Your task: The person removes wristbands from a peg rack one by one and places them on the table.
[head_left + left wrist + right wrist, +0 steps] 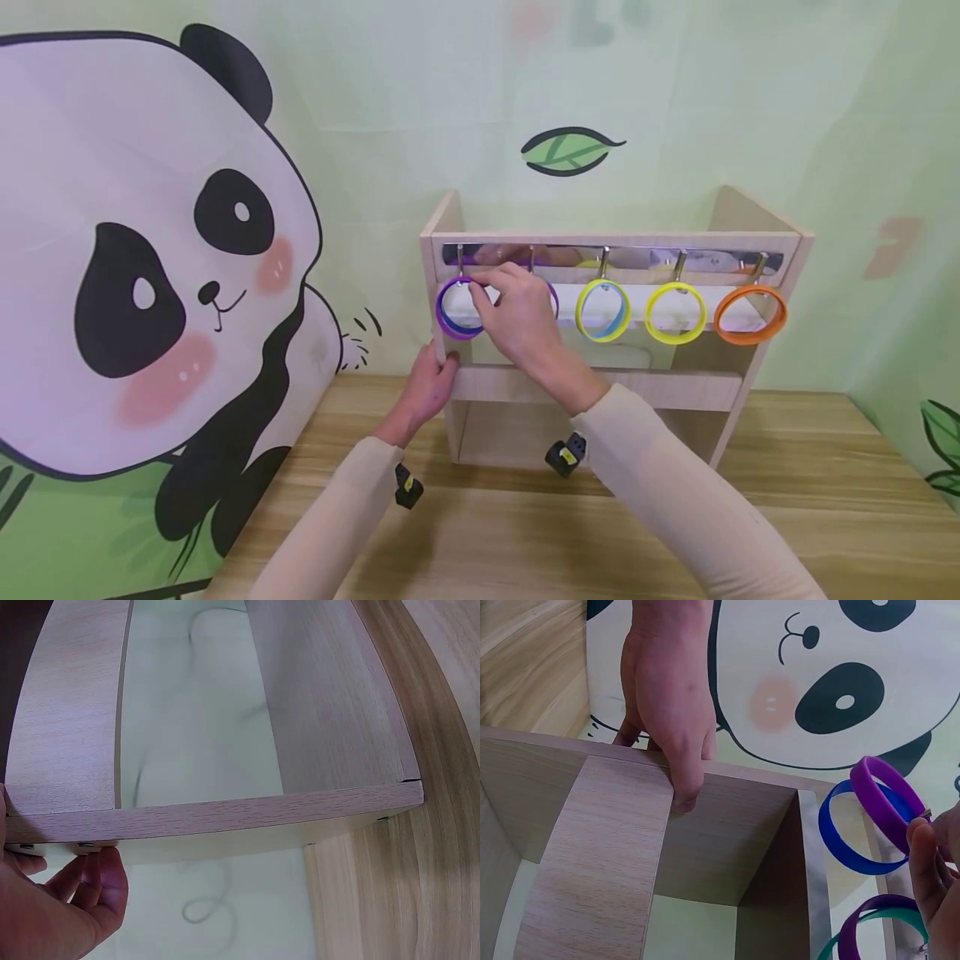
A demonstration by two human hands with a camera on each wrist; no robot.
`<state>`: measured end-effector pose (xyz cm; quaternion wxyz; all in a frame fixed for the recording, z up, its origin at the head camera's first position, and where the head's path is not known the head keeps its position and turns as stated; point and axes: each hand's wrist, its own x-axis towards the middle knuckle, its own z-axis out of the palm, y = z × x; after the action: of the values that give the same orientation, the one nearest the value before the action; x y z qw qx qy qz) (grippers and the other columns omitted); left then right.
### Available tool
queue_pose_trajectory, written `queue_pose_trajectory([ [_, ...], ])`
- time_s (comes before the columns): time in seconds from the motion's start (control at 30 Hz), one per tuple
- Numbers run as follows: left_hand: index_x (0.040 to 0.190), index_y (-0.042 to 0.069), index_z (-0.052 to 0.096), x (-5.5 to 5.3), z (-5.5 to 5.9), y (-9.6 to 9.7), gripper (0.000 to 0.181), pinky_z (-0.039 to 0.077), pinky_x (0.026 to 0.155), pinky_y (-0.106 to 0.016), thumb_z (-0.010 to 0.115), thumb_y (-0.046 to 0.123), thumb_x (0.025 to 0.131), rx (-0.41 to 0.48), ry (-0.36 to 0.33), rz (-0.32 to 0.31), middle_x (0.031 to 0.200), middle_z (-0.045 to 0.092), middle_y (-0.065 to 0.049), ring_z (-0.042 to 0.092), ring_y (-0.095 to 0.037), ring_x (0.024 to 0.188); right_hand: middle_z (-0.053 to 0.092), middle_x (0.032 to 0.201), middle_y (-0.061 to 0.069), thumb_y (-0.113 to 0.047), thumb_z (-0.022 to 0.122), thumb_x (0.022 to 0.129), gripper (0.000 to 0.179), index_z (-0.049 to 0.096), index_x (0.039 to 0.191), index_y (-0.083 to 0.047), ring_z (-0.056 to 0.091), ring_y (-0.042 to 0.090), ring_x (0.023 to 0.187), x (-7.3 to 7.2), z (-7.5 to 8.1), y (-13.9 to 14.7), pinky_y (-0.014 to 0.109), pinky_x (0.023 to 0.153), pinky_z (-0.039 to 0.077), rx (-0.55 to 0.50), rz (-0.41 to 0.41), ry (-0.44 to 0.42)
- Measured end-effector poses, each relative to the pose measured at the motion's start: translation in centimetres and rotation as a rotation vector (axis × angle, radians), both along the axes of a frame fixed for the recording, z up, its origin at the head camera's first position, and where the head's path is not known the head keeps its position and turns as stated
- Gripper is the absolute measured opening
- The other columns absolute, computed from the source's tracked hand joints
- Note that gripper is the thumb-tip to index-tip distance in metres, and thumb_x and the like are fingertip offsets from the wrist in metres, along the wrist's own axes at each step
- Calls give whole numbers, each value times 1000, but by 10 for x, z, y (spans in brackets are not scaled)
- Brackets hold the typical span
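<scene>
My right hand point(517, 308) pinches with thumb and index finger at the edge of a purple ring point(870, 799) on the leftmost hook. A blue ring point(829, 832) hangs on that hook behind the purple one. My left hand point(427, 387) grips the left side panel of a pale wooden shelf point(600, 387), its thumb inside and its fingers outside, as the right wrist view shows. Another purple ring point(849, 930) and a teal ring point(911, 916) hang at the neighbouring hook, mostly behind my right hand in the head view.
Farther right on the metal hook strip point(570, 257) hang a yellow ring point(585, 329) with light blue inside it, another yellow ring point(651, 325) and an orange ring point(780, 321). The shelf stands on a wood-grain table point(480, 533) against a panda-printed wall point(420, 108).
</scene>
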<state>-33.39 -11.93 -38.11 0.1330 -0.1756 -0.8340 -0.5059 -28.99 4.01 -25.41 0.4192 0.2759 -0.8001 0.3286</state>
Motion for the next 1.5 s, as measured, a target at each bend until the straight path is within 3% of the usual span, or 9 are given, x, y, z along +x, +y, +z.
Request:
queue_pose_trajectory([
  [0.2,109,4,52,-1,-1,2,18,46,60,-34,41,14,98,7,3,4,78,46,-8,44,-19,64,69,90,10,-9,67,86,15,73,96,0,63,23,69,2,1,1,23,57,51,-17,22,20],
  [0.6,114,5,52,0,1,2,22,49,69,-35,38,13,99,5,2,-2,83,46,-8,46,-20,71,69,87,10,-7,68,84,13,73,93,1,58,16,60,9,1,8,20,53,48,-21,59,83],
  [0.83,119,4,52,-2,-1,1,26,50,73,-36,40,14,99,-2,-3,-4,88,51,-10,49,-21,72,68,85,9,-7,68,84,13,73,93,1,54,14,59,20,-3,15,21,53,47,7,68,57],
  [0.97,122,1,50,-2,0,1,27,52,80,-38,41,10,98,8,-3,-12,101,57,-14,56,-24,82,66,79,8,-6,70,83,10,73,89,1,54,14,58,26,-11,21,21,52,47,34,82,72],
  [1.13,127,-2,45,-3,-1,-2,32,49,90,-44,39,9,98,8,-5,-19,117,55,-21,58,-32,102,65,78,6,-4,71,81,7,73,87,0,55,13,55,32,-26,29,18,50,46,66,118,84],
  [1.4,126,-5,46,-3,-1,-3,33,48,91,-48,41,9,97,1,42,-28,116,57,-24,57,-37,105,65,76,4,-4,73,79,4,72,84,-3,54,10,54,44,-54,40,15,50,45,146,148,48],
  [1.5,127,-3,46,-1,0,0,33,49,89,-46,40,10,97,7,26,-32,116,57,-22,58,-34,103,64,75,2,-6,73,80,5,72,84,-4,53,8,56,50,-65,44,14,51,45,173,137,6],
])
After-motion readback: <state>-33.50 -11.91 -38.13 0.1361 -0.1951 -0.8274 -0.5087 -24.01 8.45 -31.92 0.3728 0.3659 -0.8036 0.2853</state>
